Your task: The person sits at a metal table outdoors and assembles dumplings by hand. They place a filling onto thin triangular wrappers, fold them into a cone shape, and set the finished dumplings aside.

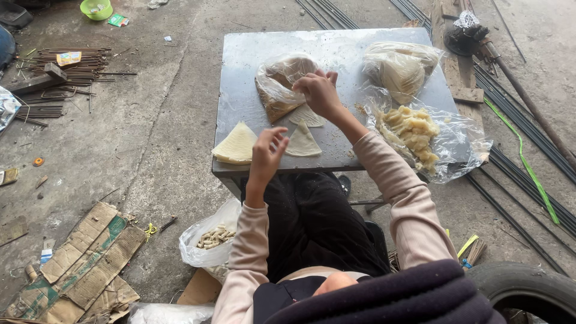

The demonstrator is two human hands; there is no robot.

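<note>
From the head camera, the metal table (pixel 240 54) has bare room at its far left. At its near edge lie a triangular wrapper (pixel 303 143) and a wrapper stack (pixel 236 146). The left hand (pixel 267 153) hovers there, fingers spread. The right hand (pixel 318 91) reaches forward, fingertips pinched at the clear bag (pixel 277 84).

Clear plastic bag (pixel 278 86) of brown filling, open, propped on metal table

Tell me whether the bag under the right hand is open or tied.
Open: the right hand reaches into the clear plastic bag's mouth.
</note>
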